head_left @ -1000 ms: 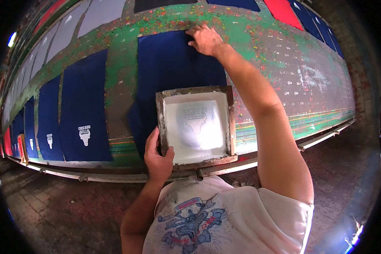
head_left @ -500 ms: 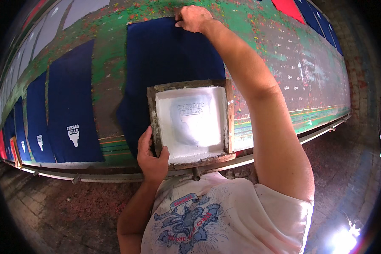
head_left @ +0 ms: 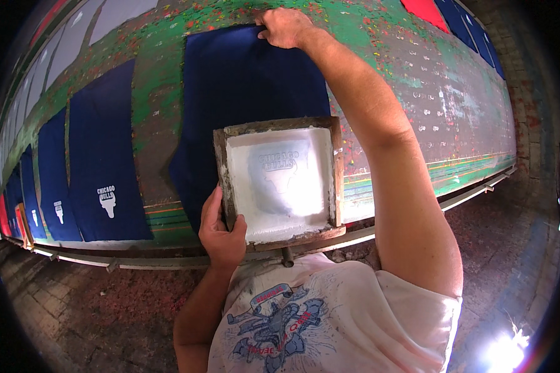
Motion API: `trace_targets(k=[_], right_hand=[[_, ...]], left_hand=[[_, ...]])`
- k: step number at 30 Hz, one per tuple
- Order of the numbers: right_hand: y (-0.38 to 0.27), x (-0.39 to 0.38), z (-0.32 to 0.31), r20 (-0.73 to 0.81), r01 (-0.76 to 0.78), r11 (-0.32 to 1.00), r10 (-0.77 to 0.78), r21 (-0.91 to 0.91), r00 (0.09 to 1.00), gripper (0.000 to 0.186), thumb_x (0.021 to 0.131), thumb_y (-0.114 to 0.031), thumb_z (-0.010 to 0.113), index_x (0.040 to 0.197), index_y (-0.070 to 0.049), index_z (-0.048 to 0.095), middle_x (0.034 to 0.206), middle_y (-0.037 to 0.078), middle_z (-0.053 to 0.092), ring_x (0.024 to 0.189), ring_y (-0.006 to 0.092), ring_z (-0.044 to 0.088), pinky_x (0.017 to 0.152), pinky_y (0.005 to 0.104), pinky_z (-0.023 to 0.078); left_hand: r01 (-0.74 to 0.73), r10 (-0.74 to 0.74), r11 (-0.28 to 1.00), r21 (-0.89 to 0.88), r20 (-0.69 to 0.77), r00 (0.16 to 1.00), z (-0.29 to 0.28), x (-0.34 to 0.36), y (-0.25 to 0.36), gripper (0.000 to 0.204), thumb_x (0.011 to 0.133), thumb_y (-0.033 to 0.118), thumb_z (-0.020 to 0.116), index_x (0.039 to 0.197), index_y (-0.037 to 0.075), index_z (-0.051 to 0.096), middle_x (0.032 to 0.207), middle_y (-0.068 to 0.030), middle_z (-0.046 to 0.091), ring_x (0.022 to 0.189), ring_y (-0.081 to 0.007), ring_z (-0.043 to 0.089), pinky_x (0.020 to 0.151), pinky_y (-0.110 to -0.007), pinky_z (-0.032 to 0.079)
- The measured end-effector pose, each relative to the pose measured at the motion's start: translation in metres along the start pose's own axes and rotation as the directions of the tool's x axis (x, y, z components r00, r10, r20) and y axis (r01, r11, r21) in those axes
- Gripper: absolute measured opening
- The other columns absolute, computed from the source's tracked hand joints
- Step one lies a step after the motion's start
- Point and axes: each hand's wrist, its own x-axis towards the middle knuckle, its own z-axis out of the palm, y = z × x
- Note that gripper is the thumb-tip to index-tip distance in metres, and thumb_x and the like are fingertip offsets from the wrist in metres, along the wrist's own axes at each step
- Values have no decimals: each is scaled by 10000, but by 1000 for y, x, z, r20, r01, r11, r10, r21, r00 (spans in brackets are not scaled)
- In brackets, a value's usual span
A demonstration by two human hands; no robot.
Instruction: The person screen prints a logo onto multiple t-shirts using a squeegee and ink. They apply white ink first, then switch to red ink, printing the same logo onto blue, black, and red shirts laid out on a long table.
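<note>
My left hand (head_left: 223, 230) holds the left side of a wooden-framed printing screen (head_left: 280, 196), whose white mesh shows a faint design. The screen lies over the lower part of a dark navy fabric piece (head_left: 242, 81) spread on the long, paint-spotted green and grey table (head_left: 410, 87). My right hand (head_left: 281, 28) reaches across to the far edge of that fabric, fingers curled and pinched on it.
More navy pieces (head_left: 102, 130) with white printed logos lie to the left, beside grey pieces (head_left: 74, 37) farther back. Red (head_left: 426, 12) and navy pieces lie at the back right. A metal rail (head_left: 149, 262) runs along the table's near edge, above a dirty brick floor (head_left: 106, 298).
My right hand has closed its fingers on the fabric's far edge, from a looser posture a second ago. The view has shifted slightly; my left hand stays on the screen.
</note>
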Motion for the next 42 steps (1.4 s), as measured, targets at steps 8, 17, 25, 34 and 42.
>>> trace_targets(k=[8, 17, 25, 34, 42], right_hand=[[2, 2, 2, 44, -35, 999, 35, -11, 998, 425, 1076, -357, 716, 1463, -180, 731, 1417, 152, 768, 1363, 371, 710, 1135, 539, 585], [8, 17, 21, 8, -47, 998, 46, 31, 999, 458, 1076, -387, 728, 1494, -199, 718, 1454, 137, 754, 1393, 362, 693, 1164, 530, 569], [7, 13, 11, 56, -66, 998, 64, 22, 996, 537, 1034, -461, 778, 1493, -191, 718, 1454, 130, 755, 1401, 360, 688, 1167, 536, 565], [5, -6, -5, 71, -44, 997, 40, 62, 997, 505, 1007, -439, 810, 1427, -162, 759, 1399, 142, 783, 1369, 369, 706, 1154, 522, 570], [6, -5, 6, 27, -57, 997, 56, 45, 998, 413, 1052, -389, 755, 1382, -142, 781, 1358, 170, 792, 1326, 376, 725, 1129, 513, 583]], left_hand=[[15, -15, 999, -30, -2, 1000, 0, -2, -2, 770, 897, -240, 654, 1639, -98, 503, 1658, -239, 513, 1544, -331, 552, 1277, -430, 485], [20, -20, 1000, -23, 7, 1000, -2, -3, -2, 765, 907, -230, 659, 1643, -102, 493, 1661, -244, 504, 1543, -334, 551, 1277, -430, 486], [11, -11, 1000, -16, 16, 1000, -3, -3, -6, 771, 916, -208, 674, 1654, -112, 472, 1681, -237, 494, 1534, -315, 558, 1286, -428, 473], [24, -23, 999, -40, 24, 999, -3, -2, -5, 796, 903, -231, 656, 1663, -96, 463, 1681, -228, 492, 1547, -318, 547, 1289, -427, 464], [21, -20, 998, -54, 16, 1000, -2, -4, -7, 795, 899, -234, 654, 1660, -93, 473, 1684, -216, 489, 1550, -311, 541, 1290, -414, 461]])
